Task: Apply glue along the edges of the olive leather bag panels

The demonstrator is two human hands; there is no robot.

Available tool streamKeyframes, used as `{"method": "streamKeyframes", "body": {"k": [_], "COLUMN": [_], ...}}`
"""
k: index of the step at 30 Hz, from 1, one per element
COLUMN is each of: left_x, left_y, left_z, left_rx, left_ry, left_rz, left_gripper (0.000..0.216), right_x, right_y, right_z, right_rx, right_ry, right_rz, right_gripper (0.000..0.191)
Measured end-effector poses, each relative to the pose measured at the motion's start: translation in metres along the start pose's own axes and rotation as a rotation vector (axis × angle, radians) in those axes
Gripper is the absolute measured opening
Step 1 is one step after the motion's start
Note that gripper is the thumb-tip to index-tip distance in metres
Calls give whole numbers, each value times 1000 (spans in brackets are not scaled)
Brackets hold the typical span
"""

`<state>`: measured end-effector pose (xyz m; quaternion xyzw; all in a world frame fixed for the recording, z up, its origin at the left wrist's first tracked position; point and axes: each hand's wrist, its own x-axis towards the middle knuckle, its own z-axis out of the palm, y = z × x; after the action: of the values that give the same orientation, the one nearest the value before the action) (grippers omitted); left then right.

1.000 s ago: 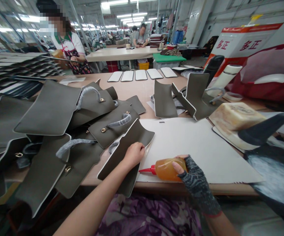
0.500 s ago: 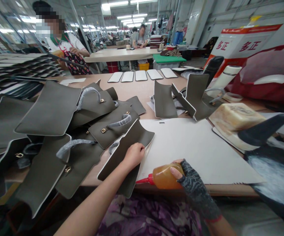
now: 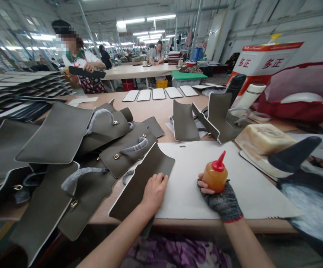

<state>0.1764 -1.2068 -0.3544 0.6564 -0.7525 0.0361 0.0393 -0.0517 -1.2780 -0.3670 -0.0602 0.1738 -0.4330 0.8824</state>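
My left hand [image 3: 155, 191] rests at the right edge of a dark grey-green bag panel [image 3: 139, 186], its fingers bent on that edge; the thumb is hidden. White edging runs along the panel, which lies slanted over the left side of a white sheet [image 3: 186, 171]. Over the same sheet, my right hand [image 3: 219, 199], in a dark fingerless glove, is wrapped round a squeeze bottle [image 3: 215, 178] of amber liquid. Its red nozzle points up. Left of my hands, several similar bag pieces [image 3: 56, 134] with plastic-wrapped handles and gold-coloured fittings lie in a pile.
More bag pieces [image 3: 185, 121] stand beyond the sheet. To the right are a yellowish block [image 3: 264, 137], a black tapered object [image 3: 295, 154], a white bottle [image 3: 249, 96] and a red-and-white box [image 3: 262, 63]. White panels [image 3: 158, 93] line the far edge. A co-worker [image 3: 80, 63] stands back left.
My right hand has turned the bottle from lying sideways to nozzle up and raised it over the sheet. My left hand's fingers have straightened somewhat on the panel.
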Motion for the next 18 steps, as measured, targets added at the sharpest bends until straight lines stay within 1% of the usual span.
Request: {"method": "streamKeyframes", "body": {"k": [3, 5, 7, 9, 10, 11, 13, 14, 15, 16, 17, 18], "left_x": [9, 21, 36, 50, 54, 56, 47, 36, 23, 8, -6, -18], "left_y": [-3, -4, -2, 1, 1, 0, -9, -19, -33, -51, -70, -90], "left_z": [3, 3, -2, -15, -24, -36, -56, -62, -63, -59, -51, -40], "left_rx": [43, 54, 52, 49, 51, 59, 88, 99, 103, 81, 32, -50], "left_ry": [-23, -76, -130, -165, -156, -121, 24, 114, 185, 191, 162, 119], "left_rz": [31, 23, -8, -19, -11, -2, -35, -81, -192, -286, -368, -434], "left_gripper": [35, 38, 40, 38, 36, 34, 36, 40, 45, 49, 49, 44], "right_x": [0, -1, -2, -2, -2, -1, 3, 6, 10, 14, 19, 23], "right_y": [4, 6, 6, 6, 6, 6, 7, 6, 6, 5, 4, 2], "right_z": [-2, 0, 2, 2, 1, -1, -6, -9, -11, -14, -16, -18], "right_rx": [-14, -21, -11, -1, 2, 1, -10, -28, -46, -73, -99, -128], "right_ry": [4, 3, -8, -26, -33, -39, -54, -67, -98, -130, -140, -165], "right_rz": [-12, -13, -13, -18, -23, -29, -42, -36, -25, 5, 15, 18], "right_gripper": [52, 48, 46, 45, 44, 44, 41, 40, 40, 41, 39, 40]}}
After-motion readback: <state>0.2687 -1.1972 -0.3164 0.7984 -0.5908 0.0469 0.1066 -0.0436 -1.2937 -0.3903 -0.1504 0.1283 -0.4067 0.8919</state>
